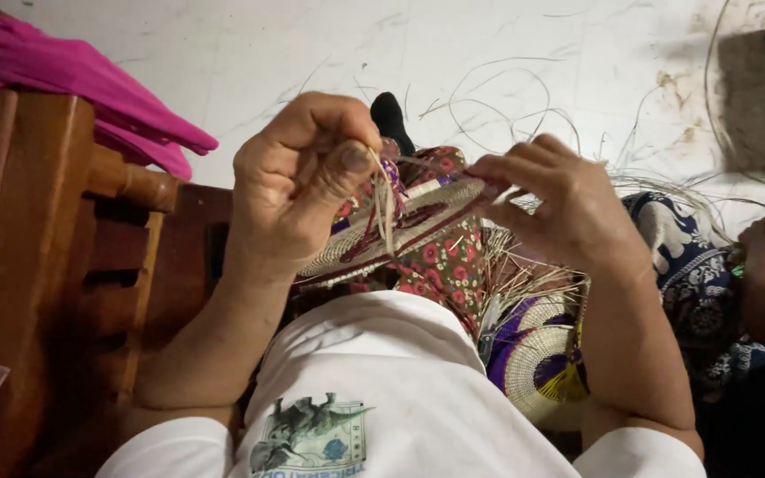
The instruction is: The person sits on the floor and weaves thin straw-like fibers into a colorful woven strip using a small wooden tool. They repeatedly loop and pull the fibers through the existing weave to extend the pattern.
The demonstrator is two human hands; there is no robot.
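Nearest the camera, a white shirt (382, 381) with a printed picture on the chest fills the lower middle of the head view. Just beyond it, on a lap covered in red floral cloth (440, 265), a second woven piece (537, 354) in purple, cream and yellow lies low at the right, loose fibres bristling from its upper edge.

Above the lap, held between both hands, is a flat woven disc (400, 226), tilted so that it is seen nearly edge-on. It is cream with dark red bands following its curve, and the weave is fine and tight. A few pale straw strands (385, 208) hang across its face.

The left hand (298, 181) is curled closed, thumb pressed against the forefinger, pinching the upper ends of those strands at the disc's near rim. The right hand (568, 208) has its fingers drawn together and grips the disc's opposite rim.

At the left stands a brown wooden chair (37, 230) with pink cloth (64, 71) draped over it. At the right edge another person's hand (763, 243) rests beside blue patterned fabric (692, 265). Farthest away, stray fibres (506, 97) lie scattered on the white marbled floor (312, 44).
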